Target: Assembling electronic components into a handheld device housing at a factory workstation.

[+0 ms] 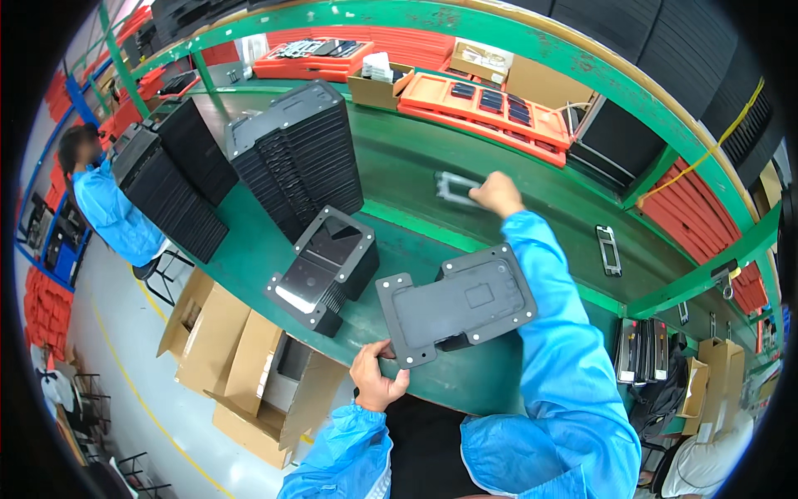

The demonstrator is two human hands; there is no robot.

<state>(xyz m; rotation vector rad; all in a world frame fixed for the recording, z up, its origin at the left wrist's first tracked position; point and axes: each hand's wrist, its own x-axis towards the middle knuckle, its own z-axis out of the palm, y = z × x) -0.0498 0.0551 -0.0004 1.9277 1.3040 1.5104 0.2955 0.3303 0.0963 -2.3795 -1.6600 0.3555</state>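
Observation:
My right hand (500, 196) reaches over the green belt, its fingers closed on the near end of a small silver rectangular frame (454, 188), slightly blurred. My left hand (378, 377) is curled at the near left corner of a black fixture tray (453, 303). Its fingertips are partly hidden at the tray's edge, with the thumb just below. This tray lies on top of a short pile and has silver dots at its corners. Left of it stands a short stack of similar trays (338, 274), the top one holding a glossy dark panel (320, 264).
Tall stacks of black trays (303, 158) stand at the left. Another silver frame (609, 250) lies on the belt (532, 218). Orange trays (499, 116) line the far shelf behind a green rail. Open cardboard boxes (266, 378) sit below the bench edge. A person in blue (116, 208) works at left.

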